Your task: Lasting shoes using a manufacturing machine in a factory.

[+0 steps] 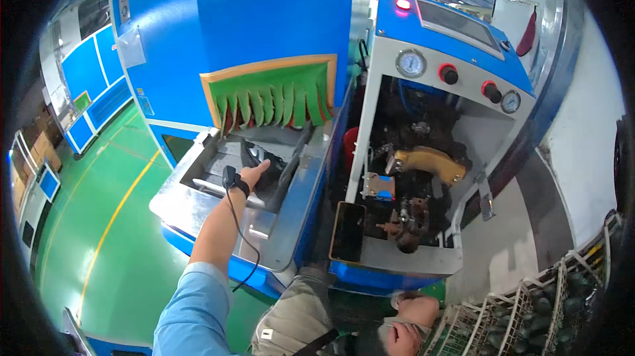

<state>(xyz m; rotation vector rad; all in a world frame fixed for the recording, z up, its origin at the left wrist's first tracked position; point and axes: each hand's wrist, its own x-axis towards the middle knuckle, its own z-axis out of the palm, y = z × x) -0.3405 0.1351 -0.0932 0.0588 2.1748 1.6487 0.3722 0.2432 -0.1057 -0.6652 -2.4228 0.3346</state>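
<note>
Nearest me, my right hand [401, 337] is hanging low at the bottom edge, fingers seemingly curled; can't tell if it's clenching on anything. Wire rack [503, 319] is standing beside it on the right, dark pieces sitting inside. Further out, a phone [348, 231] is leaning on the front of the open-fronted machine [456, 263].

My left hand [252, 176] is reaching out, a black device [229, 176] with a cable sitting at the wrist. Thumb is showing, lying against a black shoe-shaped piece [268, 184]; fingers are mostly hidden, so can't tell whether I'm gripping or only touching. That piece is lying in the recessed bed of the metal loading table [177, 205], just in front of the green strip curtain [274, 98].

Handling, my guess: fairly light, flexible along the upper edge, firmer lower down, not fragile; a grey shiny area near the thumb might be something hard and slick, adding weight. Best hold is probably the near side, thumb over the rim, fingers underneath, avoiding squashing the edge.

Behind, the blue cabinet [271, 12] is rising over it all; farther left, another blue machine [92, 65] is standing across the green floor [126, 223].
</note>
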